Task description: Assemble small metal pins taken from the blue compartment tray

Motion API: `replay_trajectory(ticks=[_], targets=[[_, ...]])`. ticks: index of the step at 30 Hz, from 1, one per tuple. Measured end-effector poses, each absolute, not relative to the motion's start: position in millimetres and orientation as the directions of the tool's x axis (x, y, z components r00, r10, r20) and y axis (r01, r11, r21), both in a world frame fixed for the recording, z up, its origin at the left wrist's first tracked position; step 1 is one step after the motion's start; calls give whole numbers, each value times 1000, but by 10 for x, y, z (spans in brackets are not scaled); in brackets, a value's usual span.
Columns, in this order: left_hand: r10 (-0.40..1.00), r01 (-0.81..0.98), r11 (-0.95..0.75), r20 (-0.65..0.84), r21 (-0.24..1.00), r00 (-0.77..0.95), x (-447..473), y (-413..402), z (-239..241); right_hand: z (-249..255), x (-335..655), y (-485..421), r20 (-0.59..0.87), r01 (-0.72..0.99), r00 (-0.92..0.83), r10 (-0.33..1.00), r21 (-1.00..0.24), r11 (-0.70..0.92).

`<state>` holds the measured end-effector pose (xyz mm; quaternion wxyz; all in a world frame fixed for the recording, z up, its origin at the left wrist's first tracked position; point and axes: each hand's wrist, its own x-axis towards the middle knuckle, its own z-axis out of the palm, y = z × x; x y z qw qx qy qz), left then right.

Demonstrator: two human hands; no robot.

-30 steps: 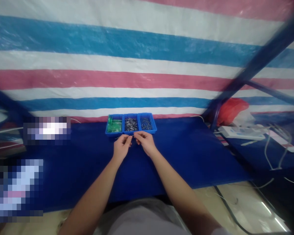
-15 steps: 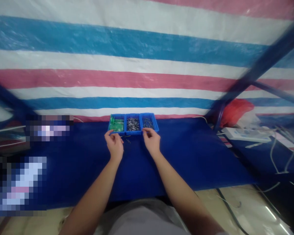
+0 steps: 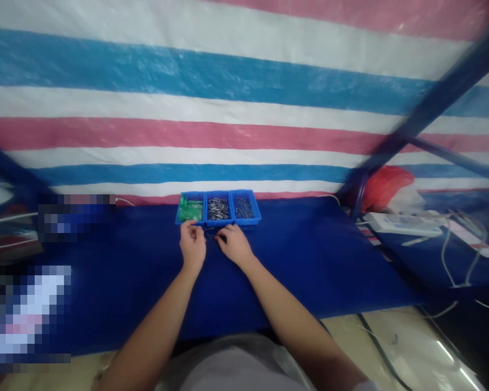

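Observation:
My left hand (image 3: 193, 244) is closed just in front of the left bin, and a thin metal pin (image 3: 208, 228) sticks out to the right from its fingertips. Close beside it, my right hand (image 3: 235, 244) pinches low over the table, by small loose metal pieces (image 3: 211, 236); what lies between its fingertips is too small to make out. Behind the hands stand three blue bins in a row. Green pieces fill the left bin (image 3: 190, 209), many silver pins or screws the middle bin (image 3: 218, 209), and fewer, darker ones the right bin (image 3: 243, 209).
The blue tabletop (image 3: 309, 260) runs up to a striped sheet (image 3: 228, 130). On the right are a red bag (image 3: 387, 187), a white power strip (image 3: 403, 224) and loose cables. Blurred-out objects (image 3: 32, 309) lie on the left.
My right hand has moved left and down, from in front of the right bin to the loose pieces beside my left hand. The left hand has stayed nearly in place.

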<state>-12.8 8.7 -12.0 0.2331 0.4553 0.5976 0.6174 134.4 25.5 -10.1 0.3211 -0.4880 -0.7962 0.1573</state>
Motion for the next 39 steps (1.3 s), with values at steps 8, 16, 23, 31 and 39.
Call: replay_trajectory(ticks=[8, 16, 23, 31, 39], targets=[[892, 417, -267, 387, 869, -234, -92, 81, -159, -52, 1370, 252, 406, 385, -129, 905, -820, 423], [905, 373, -289, 378, 882, -193, -96, 91, -176, -35, 1364, 250, 330, 237, -45, 943, -913, 331], [907, 383, -288, 378, 878, -185, -100, 91, -177, -52, 1344, 238, 312, 233, -91, 946, -917, 325], [918, 364, -274, 356, 890, -177, -108, 96, -198, -33, 1350, 224, 316, 254, -96, 944, -909, 330], [921, 338, -265, 341, 903, -188, -87, 61, -140, -45, 1374, 232, 323, 256, -110, 940, -905, 341]])
